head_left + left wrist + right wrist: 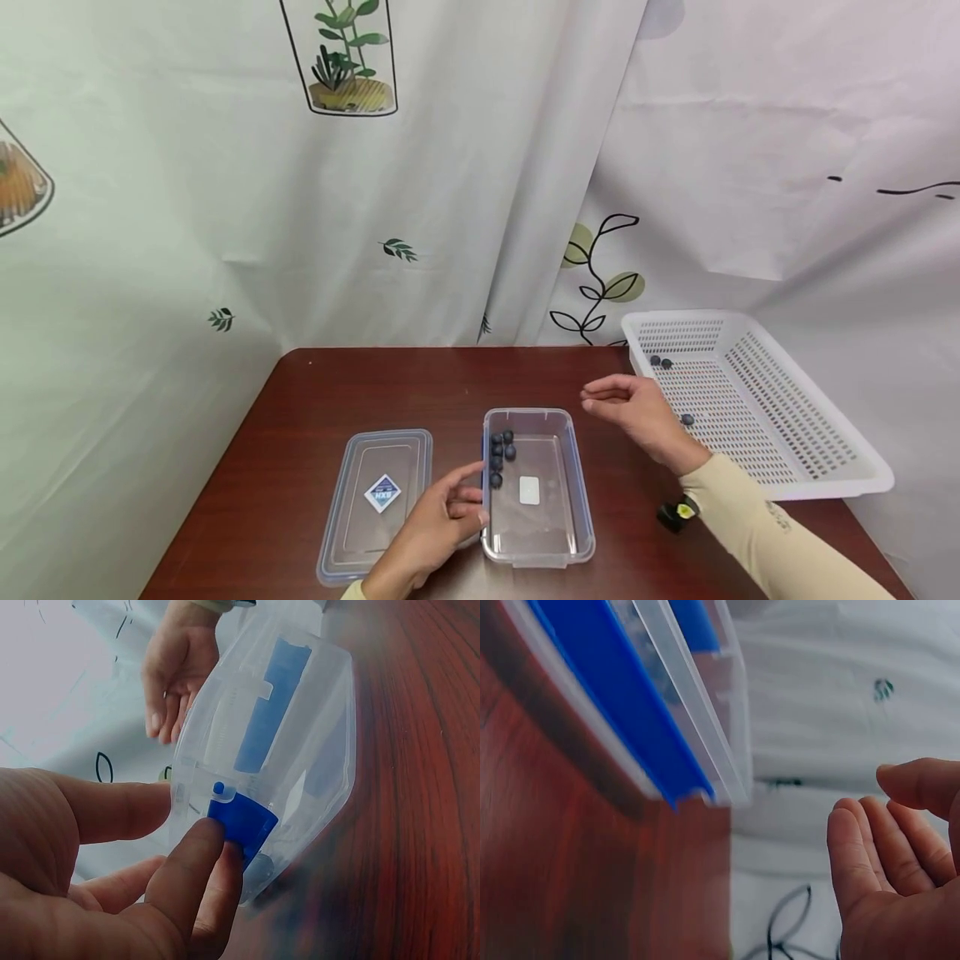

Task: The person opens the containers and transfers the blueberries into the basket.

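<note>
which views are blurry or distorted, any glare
Head view: sharp, wide-angle bend at the edges, soft glare on the table. Left wrist view: box and left hand soft, close up. Right wrist view: box rim blurred, right hand clearer.

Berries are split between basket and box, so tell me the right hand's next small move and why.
Probably reach the empty right hand back into the white basket for the nearest blueberry. Three berries remain there, while the left hand steadies the clear container already holding several.

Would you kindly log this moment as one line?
left hand touches clear container | right hand open, empty | blueberries in container | lid beside
</note>
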### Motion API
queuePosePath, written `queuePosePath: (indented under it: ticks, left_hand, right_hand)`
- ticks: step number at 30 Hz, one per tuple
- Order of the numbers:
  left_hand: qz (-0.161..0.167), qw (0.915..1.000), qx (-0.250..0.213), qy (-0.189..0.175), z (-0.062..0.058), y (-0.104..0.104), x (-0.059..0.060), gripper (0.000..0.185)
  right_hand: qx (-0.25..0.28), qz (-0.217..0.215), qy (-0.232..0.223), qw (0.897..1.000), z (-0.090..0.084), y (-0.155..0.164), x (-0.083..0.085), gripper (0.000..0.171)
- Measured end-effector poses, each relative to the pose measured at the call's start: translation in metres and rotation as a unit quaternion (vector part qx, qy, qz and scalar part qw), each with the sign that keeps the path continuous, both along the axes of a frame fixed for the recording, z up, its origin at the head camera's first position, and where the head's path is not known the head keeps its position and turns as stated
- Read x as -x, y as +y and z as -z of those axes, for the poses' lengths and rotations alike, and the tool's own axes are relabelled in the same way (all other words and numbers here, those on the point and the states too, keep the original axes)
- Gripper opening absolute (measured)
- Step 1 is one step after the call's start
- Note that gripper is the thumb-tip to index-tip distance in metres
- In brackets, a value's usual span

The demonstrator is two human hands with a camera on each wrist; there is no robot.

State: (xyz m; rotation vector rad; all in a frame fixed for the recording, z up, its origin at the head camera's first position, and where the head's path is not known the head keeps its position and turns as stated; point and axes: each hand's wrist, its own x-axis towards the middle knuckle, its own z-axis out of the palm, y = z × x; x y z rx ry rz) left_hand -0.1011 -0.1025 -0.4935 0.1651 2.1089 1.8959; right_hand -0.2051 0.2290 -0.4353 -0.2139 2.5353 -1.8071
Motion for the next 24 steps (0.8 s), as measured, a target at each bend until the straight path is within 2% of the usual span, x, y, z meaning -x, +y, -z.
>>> queuePosePath:
  ticks: [4, 9, 14, 18, 24]
  left_hand:
    - [-0.001, 1.0000, 0.001, -0.001, 0.000, -0.001, -0.001, 0.069]
    - [0.003, 1.0000, 0.002, -0.007, -0.001, -0.002, 0.000, 0.068]
    - [0.005, 1.0000, 0.000, -0.006, -0.001, -0.001, 0.001, 0.069]
    - [0.004, 0.9999, -0.009, -0.011, 0.000, -0.001, 0.001, 0.069]
    - [0.008, 0.9997, -0.021, -0.005, 0.001, -0.001, 0.001, 0.070]
  right_hand:
    - [0.013, -0.039, -0.017, 0.999, 0.012, -0.029, 0.003, 0.031]
    - [-0.001, -0.072, -0.030, 0.997, 0.022, -0.059, 0.002, 0.031]
    - [-0.059, -0.086, -0.009, 0.994, 0.028, -0.079, 0.002, 0.022]
    - [-0.114, -0.100, 0.008, 0.988, 0.033, -0.089, 0.002, 0.016]
    - [-0.167, -0.111, 0.031, 0.979, 0.039, -0.100, 0.003, 0.013]
